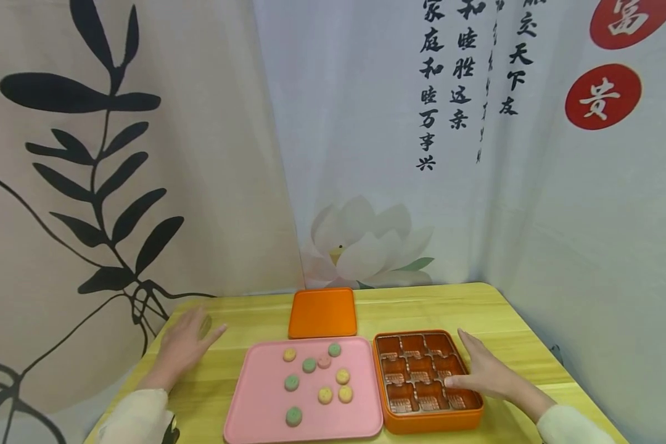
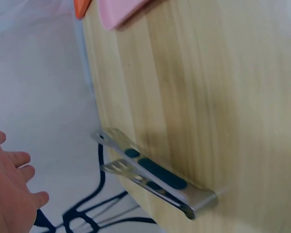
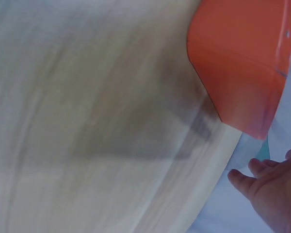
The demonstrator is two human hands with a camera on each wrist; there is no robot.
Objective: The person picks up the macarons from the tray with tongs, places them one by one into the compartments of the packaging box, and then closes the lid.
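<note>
My left hand (image 1: 185, 345) hovers over the left of the table with its fingers spread and nothing in it. Below it lie metal tongs with dark green grips (image 2: 160, 174); in the head view the sleeve mostly hides them. At the right, my empty right hand (image 1: 483, 367) reaches with fingers extended to the right rim of an orange box (image 1: 433, 423), and the thumb overlaps its compartments. A clear divided insert (image 1: 420, 365) fills this box. On the pink tray (image 1: 261, 394) lie several small round macaron-like pieces, such as a green one (image 1: 293, 416) and a yellow one (image 1: 325, 395).
An orange lid-like tray (image 1: 322, 312) lies flat behind the pink tray. The wooden table (image 1: 422, 305) ends at a printed curtain (image 1: 222, 154) at the back. The box stands right beside the pink tray's right edge.
</note>
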